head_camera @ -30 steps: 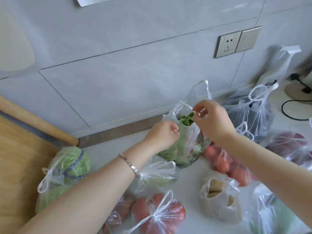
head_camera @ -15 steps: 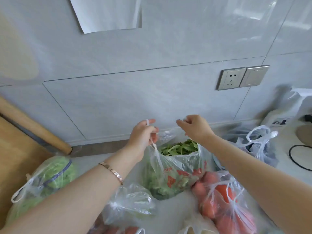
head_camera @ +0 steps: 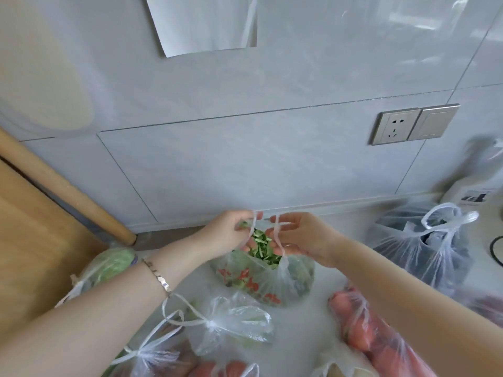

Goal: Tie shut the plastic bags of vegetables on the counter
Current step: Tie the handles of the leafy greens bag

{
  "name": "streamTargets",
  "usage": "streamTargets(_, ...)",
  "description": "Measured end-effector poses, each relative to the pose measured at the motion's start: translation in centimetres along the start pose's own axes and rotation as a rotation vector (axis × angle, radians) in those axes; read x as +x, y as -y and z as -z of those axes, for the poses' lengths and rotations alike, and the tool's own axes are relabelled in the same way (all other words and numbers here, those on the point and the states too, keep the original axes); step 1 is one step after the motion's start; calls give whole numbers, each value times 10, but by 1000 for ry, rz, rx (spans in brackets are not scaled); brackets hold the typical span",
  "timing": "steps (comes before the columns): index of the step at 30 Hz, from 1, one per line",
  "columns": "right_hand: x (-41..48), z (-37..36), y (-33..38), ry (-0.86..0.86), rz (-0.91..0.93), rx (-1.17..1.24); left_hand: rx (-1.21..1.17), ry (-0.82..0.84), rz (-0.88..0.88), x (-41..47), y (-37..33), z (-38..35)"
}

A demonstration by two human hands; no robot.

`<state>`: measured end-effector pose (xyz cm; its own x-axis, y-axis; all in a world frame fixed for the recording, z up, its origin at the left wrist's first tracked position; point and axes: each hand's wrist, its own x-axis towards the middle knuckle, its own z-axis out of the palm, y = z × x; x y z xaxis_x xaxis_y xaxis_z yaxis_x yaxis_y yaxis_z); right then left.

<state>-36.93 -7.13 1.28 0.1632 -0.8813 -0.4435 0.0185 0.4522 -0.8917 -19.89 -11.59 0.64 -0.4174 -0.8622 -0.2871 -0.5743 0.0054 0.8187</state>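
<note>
A clear plastic bag of green leaves (head_camera: pixel 265 281) with red print stands on the white counter (head_camera: pixel 310 317) near the wall, its mouth open. My left hand (head_camera: pixel 231 232) pinches the bag's left handle strip. The right handle strip is held in my right hand (head_camera: pixel 302 235). Both hands hover close together just above the bag's mouth. A knotted clear bag (head_camera: pixel 231 325) lies in front of it. Tomatoes fill a bag (head_camera: pixel 373 333) at the right, under my right forearm.
A bag of green cabbage (head_camera: pixel 111 265) lies at the left by a wooden board (head_camera: pixel 30 240) and a rolling pin (head_camera: pixel 68 191). A bag with dark contents (head_camera: pixel 424 246) sits right. More bags crowd the bottom edge. A wall socket (head_camera: pixel 394 126) is above.
Both hands have drawn the bag's handle strips closer together above its mouth. The camera view has tilted up toward the wall.
</note>
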Motion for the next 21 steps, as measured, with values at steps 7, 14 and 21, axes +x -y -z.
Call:
streamTargets(7,-7,-38,-20,27,48,-8,33,79,-203,-3,32,-19)
streamTargets(14,-5,-24,-35,-202,103,-659,191,119,-338,-5,43,-21)
streamTargets(21,36,22,-88,-429,-340,67,509,-15,-51,1,109,15)
